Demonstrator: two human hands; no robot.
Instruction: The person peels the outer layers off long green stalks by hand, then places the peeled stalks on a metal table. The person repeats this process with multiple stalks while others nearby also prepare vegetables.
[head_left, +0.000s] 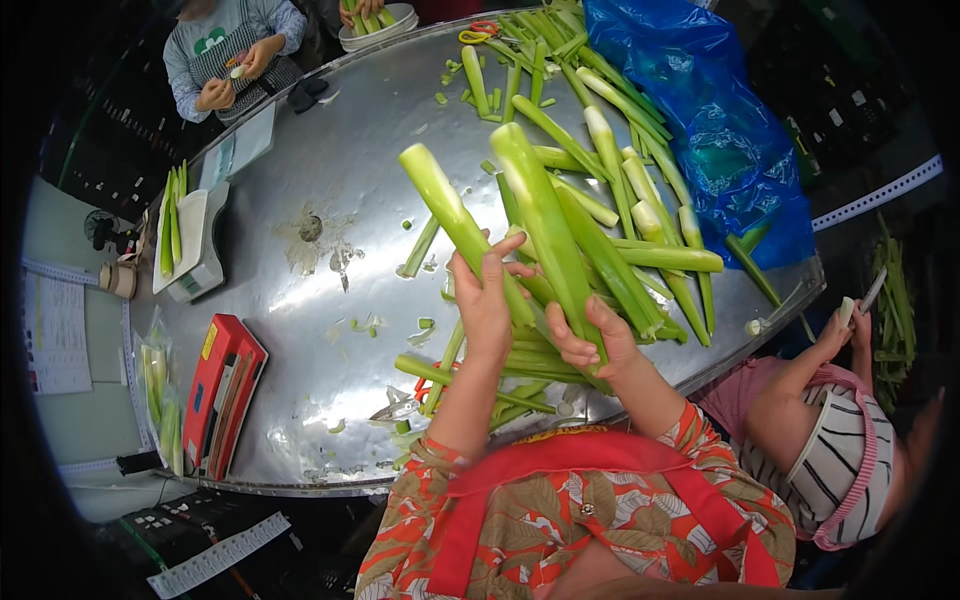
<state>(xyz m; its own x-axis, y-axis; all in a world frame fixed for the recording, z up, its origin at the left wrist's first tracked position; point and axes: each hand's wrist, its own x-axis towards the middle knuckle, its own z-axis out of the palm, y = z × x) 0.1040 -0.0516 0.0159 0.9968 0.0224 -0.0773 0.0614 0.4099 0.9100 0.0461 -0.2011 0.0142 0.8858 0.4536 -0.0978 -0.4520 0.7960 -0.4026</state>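
My left hand (484, 300) holds a thick green stalk with a pale cut end (442, 191), tilted up and to the left above the metal table. A second, wider stalk (544, 217) lies in my right hand (592, 337), its pale end pointing up. Beneath and beside my hands is a pile of green stalks (622, 262) reaching towards the far right. Near my left forearm, scissors with red handles (424, 388) lie partly hidden under stalks. Another pair, with yellow and red handles (476, 34), rests at the far edge.
The metal table (360, 150) carries cut scraps. A blue plastic bag (720, 142) lies at right. At left are a white scale (196, 247) bearing stalks, a red box-shaped device (223, 397) and bagged stalks (159, 397). One person (225, 67) stands opposite; another (817, 442) holds a knife (874, 291).
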